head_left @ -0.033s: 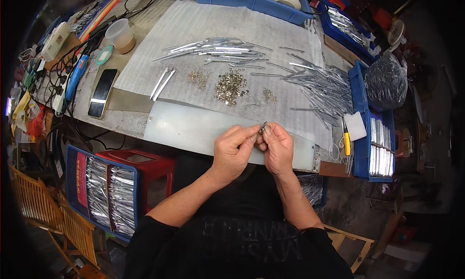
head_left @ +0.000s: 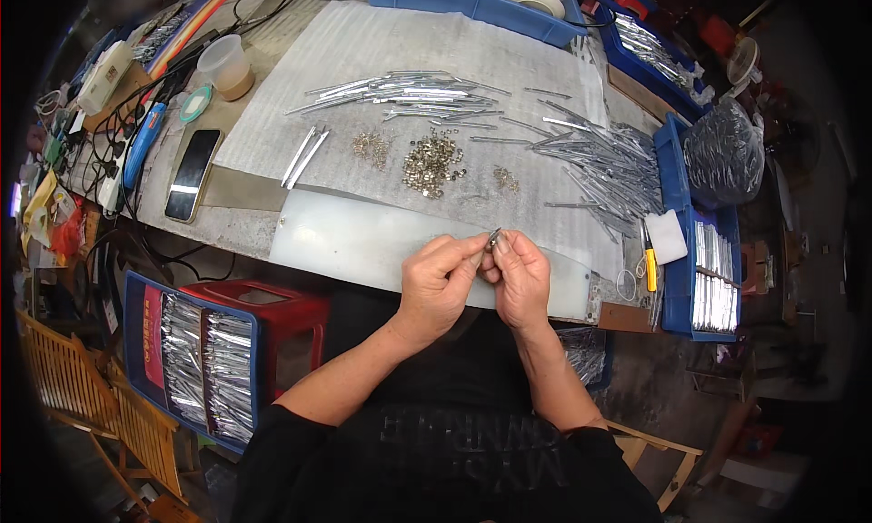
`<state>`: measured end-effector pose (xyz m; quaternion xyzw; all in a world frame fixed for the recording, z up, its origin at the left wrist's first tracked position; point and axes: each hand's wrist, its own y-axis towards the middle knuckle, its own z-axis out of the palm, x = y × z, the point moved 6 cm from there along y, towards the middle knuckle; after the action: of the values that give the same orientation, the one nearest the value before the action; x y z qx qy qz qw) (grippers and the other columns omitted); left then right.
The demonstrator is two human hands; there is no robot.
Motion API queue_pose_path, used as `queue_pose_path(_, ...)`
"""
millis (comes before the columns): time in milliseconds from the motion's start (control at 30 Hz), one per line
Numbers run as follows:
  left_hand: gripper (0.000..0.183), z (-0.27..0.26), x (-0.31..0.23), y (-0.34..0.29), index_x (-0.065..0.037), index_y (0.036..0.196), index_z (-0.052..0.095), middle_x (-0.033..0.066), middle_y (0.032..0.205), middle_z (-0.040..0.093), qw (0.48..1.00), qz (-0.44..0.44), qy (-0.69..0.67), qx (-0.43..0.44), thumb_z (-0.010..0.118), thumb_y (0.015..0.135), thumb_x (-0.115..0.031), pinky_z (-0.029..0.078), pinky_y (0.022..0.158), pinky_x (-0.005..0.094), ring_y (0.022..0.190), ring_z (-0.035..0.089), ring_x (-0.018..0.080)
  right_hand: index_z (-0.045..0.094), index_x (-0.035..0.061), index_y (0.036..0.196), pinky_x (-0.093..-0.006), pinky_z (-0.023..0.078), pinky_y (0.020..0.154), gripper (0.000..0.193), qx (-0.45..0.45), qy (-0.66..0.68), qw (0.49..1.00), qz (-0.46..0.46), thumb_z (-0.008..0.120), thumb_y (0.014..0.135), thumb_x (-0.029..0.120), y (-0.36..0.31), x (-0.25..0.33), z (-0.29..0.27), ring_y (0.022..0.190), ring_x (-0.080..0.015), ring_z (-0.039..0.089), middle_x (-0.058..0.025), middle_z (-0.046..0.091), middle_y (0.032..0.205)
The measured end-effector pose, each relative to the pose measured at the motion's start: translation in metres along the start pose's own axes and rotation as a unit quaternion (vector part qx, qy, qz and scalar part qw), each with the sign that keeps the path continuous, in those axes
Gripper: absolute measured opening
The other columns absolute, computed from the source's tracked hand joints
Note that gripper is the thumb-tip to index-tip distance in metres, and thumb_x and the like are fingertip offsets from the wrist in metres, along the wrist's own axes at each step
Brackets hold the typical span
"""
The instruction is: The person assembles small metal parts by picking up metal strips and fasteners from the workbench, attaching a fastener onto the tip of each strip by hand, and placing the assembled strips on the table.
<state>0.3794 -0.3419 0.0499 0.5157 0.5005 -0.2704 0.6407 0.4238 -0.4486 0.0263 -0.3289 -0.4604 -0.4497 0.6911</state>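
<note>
At ten o'clock of the view, two slim silver strips (head_left: 306,159) lie side by side on the worktop (head_left: 232,225). Centrally, above one pale panel (head_left: 354,237), the left hand (head_left: 439,285) and right hand (head_left: 524,279) keep fingers clamped on one small, dark, glinting piece (head_left: 493,240), mostly hidden; at three o'clock lies one yellow-handled tool (head_left: 650,268).

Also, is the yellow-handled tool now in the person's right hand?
No, the yellow-handled tool lies on the table, apart from the right hand.
</note>
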Motion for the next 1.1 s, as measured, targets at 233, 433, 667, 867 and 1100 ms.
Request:
queue_pose_path(233, 0.015, 0.002, 0.001, 0.001, 0.002, 0.092, 0.061, 0.0088, 0.066, 0.055, 1.000, -0.006, 0.007, -0.009, 0.056, 0.078, 0.001, 0.042, 0.050, 0.0244, 0.056, 0.053, 0.0142, 0.053, 0.0011, 0.085, -0.0163, 0.032, 0.051, 0.022, -0.023, -0.080, 0.995, -0.046, 0.046, 0.090, 0.021, -0.001, 0.004, 0.000, 0.058, -0.0022, 0.038, 0.0025, 0.048, 0.067)
queue_pose_path(433, 0.016, 0.003, 0.003, 0.001, 0.001, 0.092, 0.061, 0.0084, 0.066, 0.055, 1.000, -0.007, 0.003, -0.011, 0.056, 0.078, 0.001, 0.042, 0.050, 0.0247, 0.056, 0.052, 0.0139, 0.054, 0.0006, 0.080, -0.0172, 0.033, 0.050, 0.022, -0.035, -0.116, 0.992, -0.047, 0.048, 0.089, 0.020, 0.000, 0.011, 0.000, 0.057, -0.0027, 0.039, 0.0021, 0.049, 0.065)
queue_pose_path(667, 0.015, 0.004, 0.005, 0.000, 0.001, 0.091, 0.062, 0.0067, 0.064, 0.054, 0.999, -0.018, -0.031, -0.015, 0.056, 0.078, 0.001, 0.040, 0.049, 0.0238, 0.056, 0.050, 0.0123, 0.056, 0.0008, 0.079, -0.0177, 0.034, 0.049, 0.026, -0.001, -0.263, 0.956, -0.132, 0.047, 0.089, 0.023, 0.004, 0.017, -0.004, 0.055, -0.0036, 0.041, 0.0008, 0.052, 0.064)
queue_pose_path(867, 0.017, 0.005, 0.005, -0.001, 0.001, 0.096, 0.061, 0.0015, 0.069, 0.051, 0.998, -0.043, -0.039, 0.016, 0.055, 0.079, 0.003, 0.037, 0.050, 0.0183, 0.059, 0.045, 0.0054, 0.056, -0.0004, 0.080, -0.0195, 0.038, 0.055, 0.023, -0.059, -0.205, 0.974, -0.076, 0.051, 0.087, 0.021, 0.008, 0.020, -0.019, 0.062, -0.0055, 0.046, 0.0010, 0.053, 0.067)
queue_pose_path(1100, 0.017, 0.006, 0.004, -0.002, 0.001, 0.096, 0.061, 0.0022, 0.071, 0.051, 0.997, -0.043, -0.054, 0.023, 0.054, 0.080, 0.002, 0.036, 0.050, 0.0174, 0.059, 0.045, 0.0050, 0.056, -0.0007, 0.084, -0.0188, 0.040, 0.059, 0.014, -0.077, -0.174, 0.979, -0.068, 0.053, 0.085, 0.013, 0.008, 0.021, -0.020, 0.066, -0.0045, 0.047, 0.0015, 0.053, 0.071)
